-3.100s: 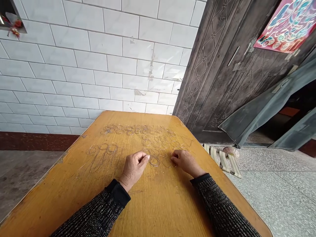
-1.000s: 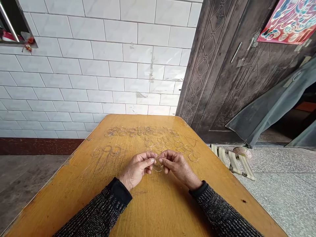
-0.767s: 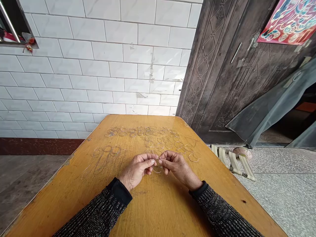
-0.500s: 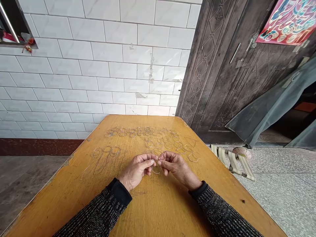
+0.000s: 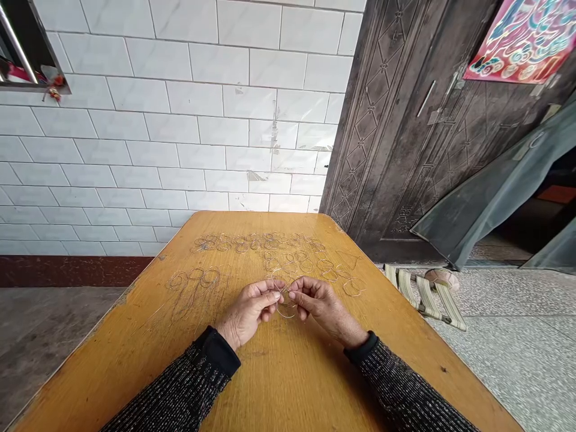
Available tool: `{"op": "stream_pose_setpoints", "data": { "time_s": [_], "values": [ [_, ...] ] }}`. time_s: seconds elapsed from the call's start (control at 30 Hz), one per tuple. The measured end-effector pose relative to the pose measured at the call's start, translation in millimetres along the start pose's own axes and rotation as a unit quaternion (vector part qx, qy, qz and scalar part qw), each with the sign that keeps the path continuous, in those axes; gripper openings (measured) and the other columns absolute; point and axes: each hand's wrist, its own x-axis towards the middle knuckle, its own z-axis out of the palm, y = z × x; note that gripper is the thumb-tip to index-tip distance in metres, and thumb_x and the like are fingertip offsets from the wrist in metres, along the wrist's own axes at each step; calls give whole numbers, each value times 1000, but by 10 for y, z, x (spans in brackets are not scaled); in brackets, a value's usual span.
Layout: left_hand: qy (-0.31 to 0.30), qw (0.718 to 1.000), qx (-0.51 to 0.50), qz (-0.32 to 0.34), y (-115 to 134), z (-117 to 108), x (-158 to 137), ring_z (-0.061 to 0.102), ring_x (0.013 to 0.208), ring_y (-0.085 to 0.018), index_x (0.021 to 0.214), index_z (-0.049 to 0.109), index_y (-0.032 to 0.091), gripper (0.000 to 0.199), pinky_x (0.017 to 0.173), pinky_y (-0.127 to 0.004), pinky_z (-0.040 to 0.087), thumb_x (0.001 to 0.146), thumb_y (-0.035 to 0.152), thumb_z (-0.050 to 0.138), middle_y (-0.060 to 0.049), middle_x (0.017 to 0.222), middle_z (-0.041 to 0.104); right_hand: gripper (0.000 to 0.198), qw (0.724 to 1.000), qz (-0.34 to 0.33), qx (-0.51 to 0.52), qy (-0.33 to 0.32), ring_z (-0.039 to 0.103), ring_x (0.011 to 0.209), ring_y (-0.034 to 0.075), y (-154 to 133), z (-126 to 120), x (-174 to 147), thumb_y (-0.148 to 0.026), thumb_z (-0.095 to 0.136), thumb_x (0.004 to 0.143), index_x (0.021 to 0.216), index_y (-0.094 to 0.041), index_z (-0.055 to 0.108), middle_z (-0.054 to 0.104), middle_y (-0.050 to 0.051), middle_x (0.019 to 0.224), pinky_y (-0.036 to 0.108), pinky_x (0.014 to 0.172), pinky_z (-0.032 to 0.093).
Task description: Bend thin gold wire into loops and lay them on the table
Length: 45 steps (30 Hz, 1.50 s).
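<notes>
Between my two hands is a thin wire bent into loops (image 5: 286,315), one loop showing below the fingertips and part of another above. My left hand (image 5: 253,309) pinches it from the left with thumb and forefinger. From the right, my right hand (image 5: 321,305) pinches the same wire, its fingertips close to those of the left. Just beyond the hands, looped wire pieces (image 5: 328,269) lie on the wooden table. A row of similar wire loops (image 5: 256,242) stretches across the far part, and wires with long loose ends (image 5: 193,279) lie to the left.
The wooden table (image 5: 279,384) reaches to a white tiled wall (image 5: 180,120). At the right stand a dark carved door (image 5: 405,150) and a grey curtain (image 5: 499,192). A low seat with striped straps (image 5: 425,295) is on the floor beside the table.
The looped wire has turned slightly between my fingertips, so more of its upper loop shows. Both hands keep almost the same place and grip. The view has tilted up a little.
</notes>
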Motion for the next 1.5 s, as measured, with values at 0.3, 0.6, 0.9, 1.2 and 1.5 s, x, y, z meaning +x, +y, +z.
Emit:
{"op": "stream_pose_setpoints", "data": {
  "time_s": [0.3,0.6,0.9,1.2,1.5],
  "values": [
    [42,993,-108,-4,66,-1,6,45,51,-3,76,61,10,17,44,-13,32,62,16,68,0,66,54,28,997,-39,11,70,43,39,6,-93,-11,-37,-43,57,72,69,-18,46,48,-5,50,19,41,36],
    [114,975,-155,110,107,-13,47,49,54,-4,74,58,12,22,49,-14,38,58,16,72,1,66,56,32,989,63,122,49,56,47,8,-35,-32,-17,-40,67,62,72,-16,49,61,0,64,18,42,42],
    [87,983,-125,106,182,-45,-1,45,50,-3,74,60,12,20,47,-14,36,59,17,72,1,66,55,26,992,93,66,-61,56,52,8,91,-24,-32,-35,70,62,68,-14,56,62,0,61,19,48,41],
    [-51,998,-27,36,155,72,-99,46,45,-4,76,61,13,16,45,-18,35,66,24,68,1,63,55,35,974,82,57,-204,59,69,11,-117,-130,-98,-46,55,76,89,-15,64,66,6,82,21,59,44],
    [-41,998,-6,38,92,49,-63,50,55,-7,80,60,14,19,48,-18,38,67,26,67,-2,75,57,23,983,49,8,-176,37,36,2,-58,6,-107,-37,58,76,79,-15,61,57,-3,60,14,34,27]
  ]
}}
